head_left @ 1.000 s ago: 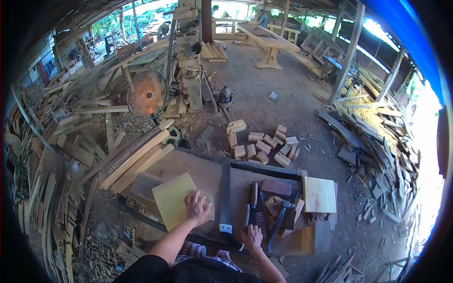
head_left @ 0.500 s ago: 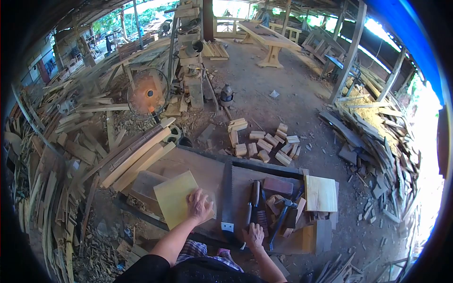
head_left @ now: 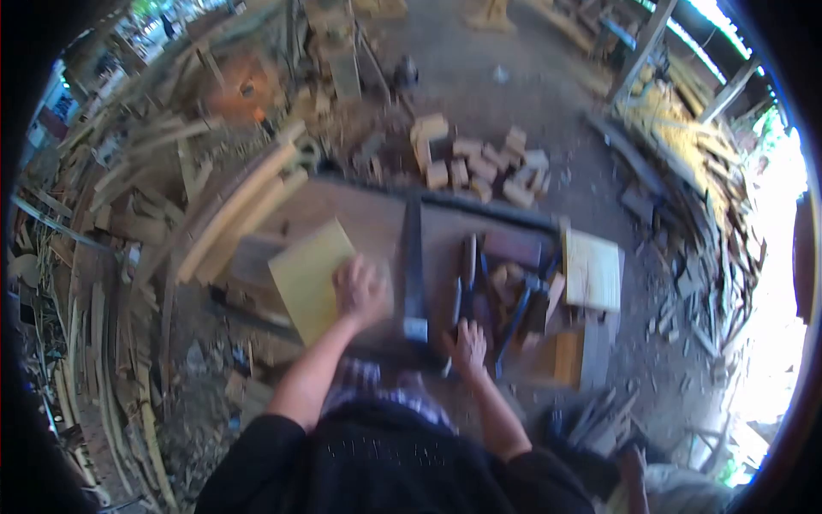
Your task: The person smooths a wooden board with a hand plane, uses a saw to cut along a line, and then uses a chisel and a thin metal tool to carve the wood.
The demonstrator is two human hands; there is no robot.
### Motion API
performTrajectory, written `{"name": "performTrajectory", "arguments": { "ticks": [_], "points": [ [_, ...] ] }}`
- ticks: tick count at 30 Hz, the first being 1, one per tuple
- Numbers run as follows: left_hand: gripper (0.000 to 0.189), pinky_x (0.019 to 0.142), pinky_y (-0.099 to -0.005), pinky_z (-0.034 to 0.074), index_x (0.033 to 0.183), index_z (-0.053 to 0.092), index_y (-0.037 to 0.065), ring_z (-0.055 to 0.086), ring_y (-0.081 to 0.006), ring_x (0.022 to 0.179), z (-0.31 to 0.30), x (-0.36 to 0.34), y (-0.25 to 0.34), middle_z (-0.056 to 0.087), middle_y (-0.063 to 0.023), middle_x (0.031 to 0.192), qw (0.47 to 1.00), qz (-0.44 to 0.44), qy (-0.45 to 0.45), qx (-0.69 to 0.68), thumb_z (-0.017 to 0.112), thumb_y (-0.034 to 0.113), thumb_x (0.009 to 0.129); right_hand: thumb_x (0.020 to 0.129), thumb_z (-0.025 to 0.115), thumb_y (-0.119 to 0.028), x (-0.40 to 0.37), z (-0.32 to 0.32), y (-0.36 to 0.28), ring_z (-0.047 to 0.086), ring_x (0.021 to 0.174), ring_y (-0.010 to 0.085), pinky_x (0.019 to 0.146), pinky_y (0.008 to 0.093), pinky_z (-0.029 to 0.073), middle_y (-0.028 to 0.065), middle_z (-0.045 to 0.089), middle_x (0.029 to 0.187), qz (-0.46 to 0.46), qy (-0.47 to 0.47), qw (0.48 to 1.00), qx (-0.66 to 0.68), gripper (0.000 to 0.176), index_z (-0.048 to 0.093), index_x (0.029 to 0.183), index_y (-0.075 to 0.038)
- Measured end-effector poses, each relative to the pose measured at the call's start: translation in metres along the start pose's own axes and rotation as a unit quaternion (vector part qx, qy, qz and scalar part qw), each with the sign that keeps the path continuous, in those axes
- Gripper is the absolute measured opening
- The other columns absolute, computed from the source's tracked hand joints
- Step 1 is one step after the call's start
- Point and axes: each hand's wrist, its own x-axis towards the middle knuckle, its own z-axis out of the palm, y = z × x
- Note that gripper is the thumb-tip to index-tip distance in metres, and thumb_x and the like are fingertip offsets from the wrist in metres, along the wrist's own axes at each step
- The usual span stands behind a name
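Observation:
A pale yellow square board (head_left: 308,274) lies tilted on the left part of the workbench (head_left: 360,210). My left hand (head_left: 361,287) is at the board's right edge, its fingers curled and smeared by motion; what they grip, if anything, cannot be made out. My right hand (head_left: 468,347) is at the bench's near edge, by the lower end of a dark-handled tool (head_left: 458,300), with its fingers partly hidden by blur. Between my hands lies a long dark saw (head_left: 413,257). Right of the tools, a blue-handled hammer (head_left: 514,317) lies near a reddish block (head_left: 512,248).
Pale square boards (head_left: 592,270) are stacked at the bench's right end. Small wood blocks (head_left: 484,163) lie on the ground beyond. Long planks (head_left: 235,210) lean at the left, near a fan (head_left: 247,88). Another person's arm (head_left: 634,480) shows at the lower right.
The view has tipped downward, so the bench appears higher and the far table is mostly out of frame. Another person's arm has come into view. Both hands stay near the same objects.

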Motion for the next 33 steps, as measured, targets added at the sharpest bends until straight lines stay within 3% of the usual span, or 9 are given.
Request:
{"name": "performTrajectory", "arguments": {
  "ticks": [4,16,19,22,25,28,29,31,33],
  "points": [
    [0.035,0.108,-0.0509,0.024,0.108,0.064,0.010,0.035,-0.0292,0.133,0.003,0.002,-0.005,0.044,-0.0112,0.138,0.999,0.028,0.019,0.001,0.060,0.038,0.087,0.081,0.068,-0.032,-0.003,-0.002,0.009,0.055,0.094,0.0365,0.077,0.0474,0.045,0.0173,0.055,0.098,0.005,-0.054,0.999,-0.004,0.038,0.053,0.103,-0.005],
    [0.033,0.107,-0.0525,0.022,0.109,0.060,0.014,0.038,-0.0304,0.132,0.002,0.004,-0.007,0.045,-0.0113,0.136,1.000,0.014,0.020,0.008,0.061,0.037,0.085,0.083,0.068,-0.033,0.020,0.008,-0.032,0.056,0.090,0.0354,0.072,0.0457,0.047,0.0164,0.053,0.094,-0.022,0.079,0.996,0.032,0.037,0.052,0.099,-0.004],
    [0.034,0.107,-0.0523,0.022,0.110,0.059,0.014,0.037,-0.0300,0.132,0.001,0.004,-0.006,0.045,-0.0109,0.137,1.000,0.015,0.021,0.002,0.061,0.037,0.086,0.080,0.071,-0.037,0.016,0.014,-0.054,0.056,0.096,0.0359,0.076,0.0450,0.050,0.0178,0.054,0.098,-0.075,-0.056,0.995,0.016,0.046,0.051,0.102,-0.002],
    [0.032,0.107,-0.0517,0.022,0.111,0.059,0.014,0.036,-0.0298,0.133,0.003,0.004,-0.008,0.044,-0.0107,0.137,1.000,0.009,0.016,0.005,0.059,0.036,0.087,0.074,0.076,-0.042,-0.002,0.016,-0.070,0.055,0.100,0.0368,0.082,0.0454,0.049,0.0199,0.053,0.103,-0.013,-0.145,0.989,-0.026,0.065,0.046,0.110,0.002],
    [0.034,0.107,-0.0510,0.023,0.116,0.057,0.015,0.036,-0.0305,0.133,0.002,0.004,-0.010,0.043,-0.0107,0.138,1.000,0.008,0.013,-0.004,0.057,0.035,0.089,0.075,0.076,-0.039,-0.007,0.031,-0.068,0.055,0.101,0.0371,0.086,0.0457,0.048,0.0204,0.053,0.103,-0.025,-0.138,0.990,-0.009,0.064,0.046,0.113,0.003],
    [0.054,0.109,-0.0548,0.017,0.137,0.045,0.015,0.029,-0.0317,0.139,0.001,0.001,-0.011,0.035,-0.0122,0.147,0.997,-0.074,0.016,0.015,0.057,0.039,0.090,0.077,0.073,-0.032,-0.009,0.035,-0.066,0.054,0.101,0.0406,0.087,0.0470,0.046,0.0244,0.053,0.105,0.008,-0.149,0.988,0.038,0.059,0.045,0.114,0.005],
    [0.054,0.109,-0.0548,0.017,0.137,0.045,0.015,0.029,-0.0317,0.139,0.001,-0.003,-0.012,0.035,-0.0122,0.147,0.997,-0.071,0.015,0.017,0.057,0.039,0.090,0.077,0.073,-0.032,-0.011,0.034,-0.064,0.054,0.101,0.0406,0.087,0.0470,0.046,0.0244,0.053,0.105,0.009,-0.148,0.988,0.041,0.059,0.045,0.114,0.005],
    [0.059,0.109,-0.0569,0.015,0.142,0.041,0.016,0.026,-0.0332,0.141,0.000,-0.010,-0.009,0.029,-0.0140,0.151,0.983,-0.176,0.046,0.033,0.054,0.042,0.091,0.081,0.066,-0.026,-0.017,0.029,-0.058,0.053,0.099,0.0441,0.085,0.0502,0.043,0.0301,0.051,0.104,0.033,-0.103,0.979,0.175,0.050,0.043,0.111,0.007],
    [0.060,0.110,-0.0567,0.014,0.145,0.037,0.017,0.024,-0.0331,0.142,0.002,-0.008,-0.008,0.026,-0.0146,0.153,0.982,-0.179,0.040,0.047,0.052,0.044,0.092,0.083,0.062,-0.024,-0.017,0.024,-0.053,0.055,0.091,0.0455,0.081,0.0508,0.043,0.0301,0.054,0.095,0.002,-0.050,0.980,0.194,0.045,0.043,0.112,0.005]
  ]
}}
